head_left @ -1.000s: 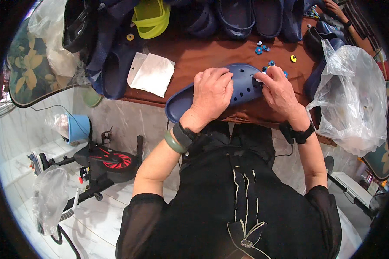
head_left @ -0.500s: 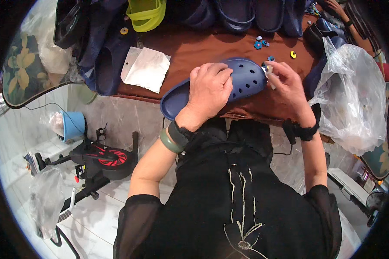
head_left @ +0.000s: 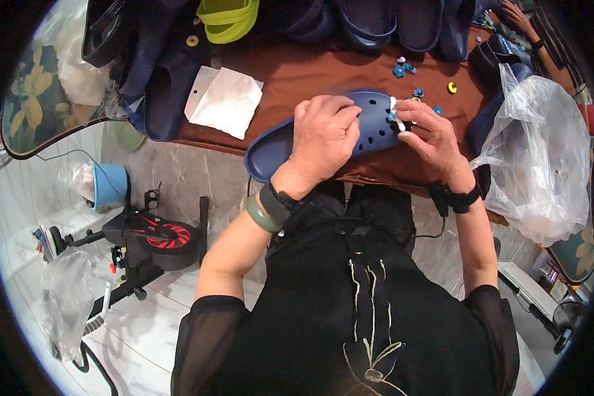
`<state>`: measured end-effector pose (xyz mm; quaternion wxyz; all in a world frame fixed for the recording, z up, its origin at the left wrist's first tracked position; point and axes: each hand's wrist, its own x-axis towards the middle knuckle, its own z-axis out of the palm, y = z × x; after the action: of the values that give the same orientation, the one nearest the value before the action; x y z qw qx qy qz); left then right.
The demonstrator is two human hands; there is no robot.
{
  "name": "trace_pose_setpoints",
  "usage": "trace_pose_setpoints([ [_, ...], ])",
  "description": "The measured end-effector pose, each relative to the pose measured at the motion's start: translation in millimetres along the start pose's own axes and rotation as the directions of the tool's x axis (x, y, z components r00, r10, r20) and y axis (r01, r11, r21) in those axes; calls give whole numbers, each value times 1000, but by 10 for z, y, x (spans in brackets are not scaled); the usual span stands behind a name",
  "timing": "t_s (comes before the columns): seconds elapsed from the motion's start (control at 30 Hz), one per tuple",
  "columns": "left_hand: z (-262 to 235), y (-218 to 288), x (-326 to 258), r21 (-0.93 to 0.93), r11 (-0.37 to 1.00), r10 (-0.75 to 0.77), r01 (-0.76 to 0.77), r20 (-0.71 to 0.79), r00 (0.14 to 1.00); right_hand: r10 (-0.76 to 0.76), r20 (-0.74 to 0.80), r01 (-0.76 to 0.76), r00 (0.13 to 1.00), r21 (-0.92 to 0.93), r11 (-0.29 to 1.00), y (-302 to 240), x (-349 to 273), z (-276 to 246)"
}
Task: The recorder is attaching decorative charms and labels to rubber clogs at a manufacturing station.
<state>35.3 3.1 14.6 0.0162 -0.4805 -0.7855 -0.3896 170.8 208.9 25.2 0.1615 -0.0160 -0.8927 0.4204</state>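
Note:
A navy-blue clog (head_left: 376, 117) with round holes in its upper lies at the near edge of the brown-covered table, toe to the right. My left hand (head_left: 323, 135) is wrapped over its middle and grips it. At the toe, my right hand (head_left: 432, 132) pinches a small white shoe charm with some blue on it (head_left: 393, 109) between thumb and fingers. The charm is against the toe of the clog; I cannot tell whether it sits in a hole. Just beyond the right hand lie small blue flower charms (head_left: 399, 70) and a yellow-and-black round charm (head_left: 451, 87).
Several navy clogs (head_left: 366, 23) and a lime-green one (head_left: 228, 20) line the far side. White paper packets (head_left: 226, 102) lie left of my left hand. A clear plastic bag (head_left: 541, 158) bulges at the right edge. Another person's hand (head_left: 518, 16) shows at the far right.
My right hand has moved slightly left and down, bringing the white charm over the clog's toe. My left hand keeps its grip on the clog.

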Motion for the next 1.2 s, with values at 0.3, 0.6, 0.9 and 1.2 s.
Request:
trace_pose_setpoints([
  [0.3, 25, -36, 5, -51, 999, 18, -20, -41, 999, 221, -36, -202, 975, 285, 937, 143, 28, 248],
  [0.6, -111, 75, -74, 57, 996, -55, 65, -164, 985, 496, 152, -515, 855, 358, 779, 106, 115, 166],
  [0.9, -503, 525, -526, -704, 646, -519, 295, -122, 846, 54, -191, -62, 980, -40, 997, -877, 281, 80],
  [1.2, -761, 648, -314, -970, 235, -584, 68, -85, 808, -644, -193, 276, 740, -787, 552, -2595, 583, 506],
])
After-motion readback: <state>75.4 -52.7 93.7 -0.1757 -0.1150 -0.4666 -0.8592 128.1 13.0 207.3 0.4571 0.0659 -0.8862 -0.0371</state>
